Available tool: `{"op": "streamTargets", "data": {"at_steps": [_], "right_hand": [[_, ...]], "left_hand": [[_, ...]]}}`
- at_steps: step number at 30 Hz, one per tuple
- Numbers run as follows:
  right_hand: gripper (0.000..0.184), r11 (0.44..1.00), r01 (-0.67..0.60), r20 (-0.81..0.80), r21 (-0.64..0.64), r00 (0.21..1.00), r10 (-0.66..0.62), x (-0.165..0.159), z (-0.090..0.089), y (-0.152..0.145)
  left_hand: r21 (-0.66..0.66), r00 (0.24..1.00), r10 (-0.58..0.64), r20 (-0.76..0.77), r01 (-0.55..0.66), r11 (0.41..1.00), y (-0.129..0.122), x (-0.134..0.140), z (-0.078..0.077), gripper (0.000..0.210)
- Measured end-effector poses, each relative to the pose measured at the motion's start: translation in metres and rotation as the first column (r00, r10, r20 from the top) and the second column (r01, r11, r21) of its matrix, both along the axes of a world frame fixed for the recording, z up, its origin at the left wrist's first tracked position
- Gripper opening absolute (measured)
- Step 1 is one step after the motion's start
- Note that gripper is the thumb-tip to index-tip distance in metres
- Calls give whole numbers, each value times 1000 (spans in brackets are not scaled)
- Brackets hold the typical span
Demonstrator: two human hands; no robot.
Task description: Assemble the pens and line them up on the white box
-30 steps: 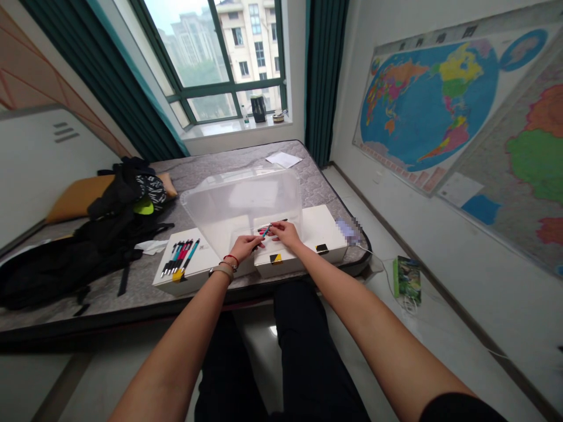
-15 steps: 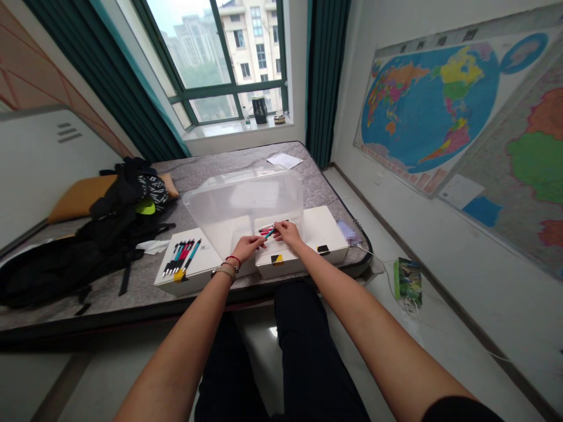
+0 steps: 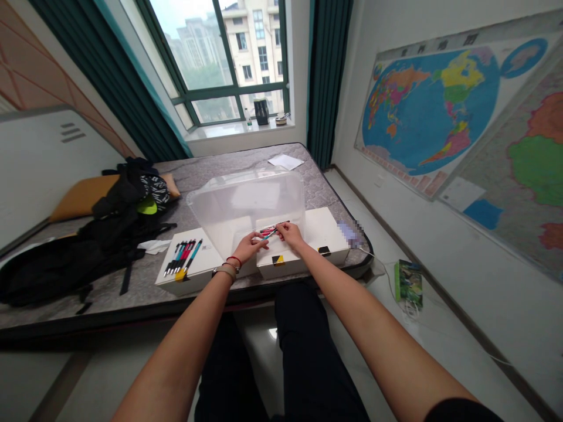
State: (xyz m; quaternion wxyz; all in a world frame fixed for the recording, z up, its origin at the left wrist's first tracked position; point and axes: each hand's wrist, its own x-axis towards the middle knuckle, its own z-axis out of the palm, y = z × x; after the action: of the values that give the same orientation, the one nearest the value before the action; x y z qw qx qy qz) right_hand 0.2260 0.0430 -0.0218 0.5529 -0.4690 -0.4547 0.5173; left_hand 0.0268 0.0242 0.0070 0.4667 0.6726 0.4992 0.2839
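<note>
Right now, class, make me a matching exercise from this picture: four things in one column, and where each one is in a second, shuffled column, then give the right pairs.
Things
1. teal pen
2. row of pens
3. kettle
4. world map

Places
A. on the windowsill
B. on the wall at the right
C. between the left hand and right hand
D. lying on the left white box

Pairs: 1-C, 2-D, 3-A, 4-B
</note>
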Motion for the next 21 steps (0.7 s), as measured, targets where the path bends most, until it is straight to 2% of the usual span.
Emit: {"op": "streamTargets", "data": {"at_steps": [6, 10, 15, 21], "right_hand": [[32, 1000, -3, -29, 27, 1000, 4, 1, -6, 2], [33, 999, 1, 7, 32, 1000, -1, 2, -8, 3], [33, 999, 7, 49, 42, 999, -9, 1, -10, 5], [34, 999, 4, 55, 42, 998, -6, 2, -9, 3]], "left_hand": [[47, 999, -16, 30, 14, 999, 2, 0, -6, 44], [88, 998, -27, -48, 31, 996, 6, -1, -8, 52], [72, 996, -12, -89, 19, 997, 9, -2, -11, 63], [73, 996, -14, -89, 21, 997, 5, -1, -7, 55]]}}
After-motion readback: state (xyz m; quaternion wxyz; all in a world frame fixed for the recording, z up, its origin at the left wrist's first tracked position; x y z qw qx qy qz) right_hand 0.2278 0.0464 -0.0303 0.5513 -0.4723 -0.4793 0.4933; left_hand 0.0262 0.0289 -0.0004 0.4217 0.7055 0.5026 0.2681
